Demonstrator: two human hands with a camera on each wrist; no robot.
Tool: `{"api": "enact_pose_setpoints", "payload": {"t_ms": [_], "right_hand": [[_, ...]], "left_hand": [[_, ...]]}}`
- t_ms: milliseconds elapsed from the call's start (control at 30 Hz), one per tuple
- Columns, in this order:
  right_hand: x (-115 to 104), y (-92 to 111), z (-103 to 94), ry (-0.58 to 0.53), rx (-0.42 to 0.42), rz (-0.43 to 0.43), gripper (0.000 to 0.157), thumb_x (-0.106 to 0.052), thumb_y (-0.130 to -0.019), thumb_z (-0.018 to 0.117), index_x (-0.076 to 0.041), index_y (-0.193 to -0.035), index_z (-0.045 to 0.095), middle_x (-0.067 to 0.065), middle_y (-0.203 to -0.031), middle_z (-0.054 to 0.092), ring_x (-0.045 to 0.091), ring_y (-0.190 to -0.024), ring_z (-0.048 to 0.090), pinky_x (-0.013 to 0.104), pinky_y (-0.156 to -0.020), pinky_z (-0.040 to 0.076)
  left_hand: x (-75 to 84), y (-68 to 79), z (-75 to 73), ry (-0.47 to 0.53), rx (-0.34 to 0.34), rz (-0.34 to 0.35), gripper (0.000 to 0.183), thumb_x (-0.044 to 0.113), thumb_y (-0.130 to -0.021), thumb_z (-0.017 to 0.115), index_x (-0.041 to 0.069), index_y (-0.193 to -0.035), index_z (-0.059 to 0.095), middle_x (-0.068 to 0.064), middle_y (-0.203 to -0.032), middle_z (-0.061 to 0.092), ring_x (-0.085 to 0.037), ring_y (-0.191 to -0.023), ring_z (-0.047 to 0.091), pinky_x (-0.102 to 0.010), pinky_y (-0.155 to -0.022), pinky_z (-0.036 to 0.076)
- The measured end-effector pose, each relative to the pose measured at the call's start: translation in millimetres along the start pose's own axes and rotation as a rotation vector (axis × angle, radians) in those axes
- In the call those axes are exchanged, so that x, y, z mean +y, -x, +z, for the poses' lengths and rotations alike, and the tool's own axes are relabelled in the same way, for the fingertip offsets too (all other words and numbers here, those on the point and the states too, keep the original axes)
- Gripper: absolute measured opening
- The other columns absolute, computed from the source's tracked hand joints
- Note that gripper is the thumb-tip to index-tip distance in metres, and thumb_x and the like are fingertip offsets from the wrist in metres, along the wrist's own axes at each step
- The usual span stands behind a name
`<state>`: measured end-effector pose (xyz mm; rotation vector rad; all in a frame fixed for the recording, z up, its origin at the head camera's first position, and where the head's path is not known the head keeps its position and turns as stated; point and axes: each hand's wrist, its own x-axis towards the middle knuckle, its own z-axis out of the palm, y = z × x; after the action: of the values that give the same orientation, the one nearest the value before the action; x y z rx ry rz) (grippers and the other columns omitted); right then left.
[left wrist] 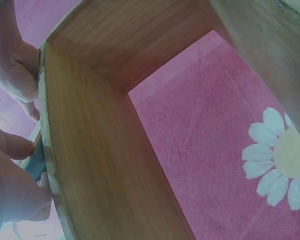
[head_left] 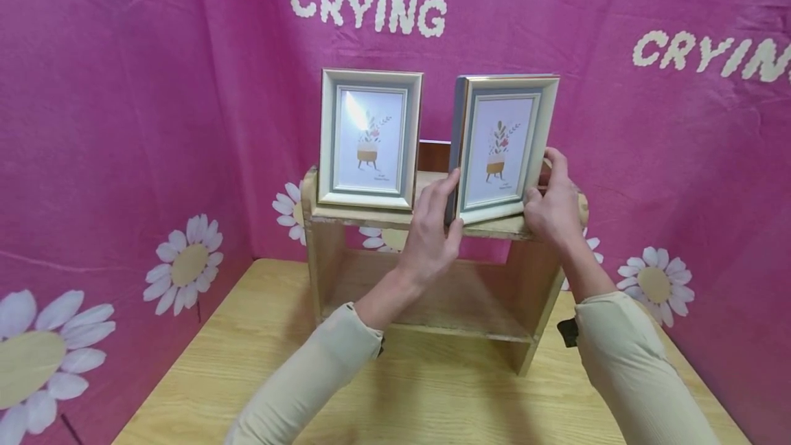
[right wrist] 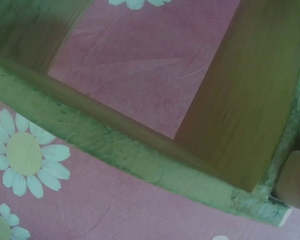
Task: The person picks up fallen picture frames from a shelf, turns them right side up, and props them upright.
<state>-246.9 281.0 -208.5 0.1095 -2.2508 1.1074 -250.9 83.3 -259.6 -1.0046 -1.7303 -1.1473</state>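
Observation:
A picture frame with a cream border and a plant print stands turned at an angle on the right part of the wooden shelf's top. My left hand grips its left edge near the lower corner; in the left wrist view, the thumb and fingers pinch that edge. On the other side, my right hand holds the lower right edge, some fingers hidden behind the frame. A second, matching picture frame stands upright on the left part of the shelf top, glare on its glass.
Below the top, the wooden shelf has a lower board between two side panels, with an open back. It stands on a light wood table. Pink cloth with daisies and lettering hangs behind and on both sides.

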Motion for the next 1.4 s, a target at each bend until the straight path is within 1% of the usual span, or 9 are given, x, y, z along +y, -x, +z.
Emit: {"api": "enact_pose_setpoints", "payload": {"t_ms": [167,367,667,833,967,1067,1133,1267,1400], "right_hand": [[-1,-5,0.1,0.010,-0.019,0.002,0.064,0.007,-0.094,0.039,-0.012,-0.153,0.023,0.029,-0.133,0.056,0.039,-0.113,0.057,0.051,-0.100,0.045],[2,-8,-1.6,0.019,-0.028,0.015,0.063,0.007,-0.093,0.040,-0.012,-0.152,0.027,0.027,-0.134,0.057,0.037,-0.114,0.057,0.047,-0.099,0.044],[4,-11,3.0,-0.020,-0.085,0.044,0.062,0.007,-0.095,0.038,-0.008,-0.154,0.025,0.030,-0.129,0.055,0.039,-0.117,0.054,0.051,-0.104,0.041],[6,-13,6.0,-0.034,-0.089,0.057,0.060,0.007,-0.095,0.039,-0.007,-0.153,0.029,0.029,-0.128,0.056,0.037,-0.117,0.054,0.050,-0.105,0.041],[8,-16,6.2,-0.066,-0.100,0.060,0.055,0.007,-0.096,0.040,-0.003,-0.149,0.033,0.028,-0.131,0.056,0.037,-0.121,0.053,0.049,-0.107,0.040],[8,-19,4.9,-0.077,-0.108,0.060,0.050,0.006,-0.096,0.041,-0.001,-0.146,0.037,0.028,-0.132,0.057,0.036,-0.121,0.054,0.045,-0.105,0.041],[8,-20,4.0,-0.071,-0.110,0.056,0.048,0.005,-0.097,0.042,0.000,-0.144,0.039,0.027,-0.131,0.058,0.034,-0.119,0.056,0.037,-0.100,0.042],[9,-20,4.1,-0.058,-0.110,0.039,0.045,0.004,-0.097,0.043,0.001,-0.142,0.043,0.026,-0.128,0.061,0.030,-0.112,0.058,0.021,-0.087,0.041],[9,-20,4.8,-0.055,-0.120,0.032,0.045,0.002,-0.097,0.045,0.002,-0.142,0.045,0.028,-0.128,0.061,0.030,-0.108,0.059,0.015,-0.081,0.041]], "left_hand": [[1.8,-0.1,1.3,0.015,0.014,0.016,0.067,-0.014,-0.083,0.062,-0.003,-0.145,0.041,-0.024,-0.133,0.050,-0.033,-0.121,0.052,-0.029,-0.106,0.045],[5.6,2.3,4.7,0.028,0.003,0.020,0.067,-0.014,-0.084,0.064,-0.004,-0.146,0.040,-0.026,-0.132,0.049,-0.035,-0.121,0.052,-0.027,-0.107,0.044],[8.2,6.9,5.1,-0.002,0.016,-0.002,0.068,-0.012,-0.084,0.066,-0.002,-0.147,0.041,-0.025,-0.131,0.050,-0.034,-0.119,0.053,-0.028,-0.105,0.047],[10.2,8.7,7.0,-0.029,0.019,0.009,0.068,-0.011,-0.083,0.068,-0.003,-0.146,0.042,-0.025,-0.132,0.050,-0.036,-0.119,0.053,-0.029,-0.106,0.046],[12.7,8.3,8.9,-0.060,0.027,0.023,0.069,-0.010,-0.083,0.069,-0.002,-0.146,0.043,-0.024,-0.132,0.050,-0.036,-0.116,0.054,-0.032,-0.103,0.048],[14.5,7.4,10.6,-0.086,0.033,0.035,0.069,-0.010,-0.083,0.069,-0.002,-0.146,0.043,-0.023,-0.131,0.051,-0.035,-0.112,0.054,-0.033,-0.098,0.051],[15.4,7.2,12.0,-0.102,0.037,0.045,0.068,-0.010,-0.083,0.069,-0.001,-0.146,0.044,-0.022,-0.131,0.051,-0.034,-0.112,0.054,-0.033,-0.097,0.050],[16.3,9.1,14.9,-0.117,0.050,0.052,0.066,-0.010,-0.085,0.068,-0.001,-0.145,0.045,-0.022,-0.133,0.050,-0.034,-0.116,0.053,-0.033,-0.101,0.048],[16.7,11.0,17.0,-0.129,0.072,0.040,0.064,-0.008,-0.085,0.068,-0.002,-0.145,0.045,-0.022,-0.133,0.051,-0.034,-0.116,0.053,-0.031,-0.101,0.049]]}}
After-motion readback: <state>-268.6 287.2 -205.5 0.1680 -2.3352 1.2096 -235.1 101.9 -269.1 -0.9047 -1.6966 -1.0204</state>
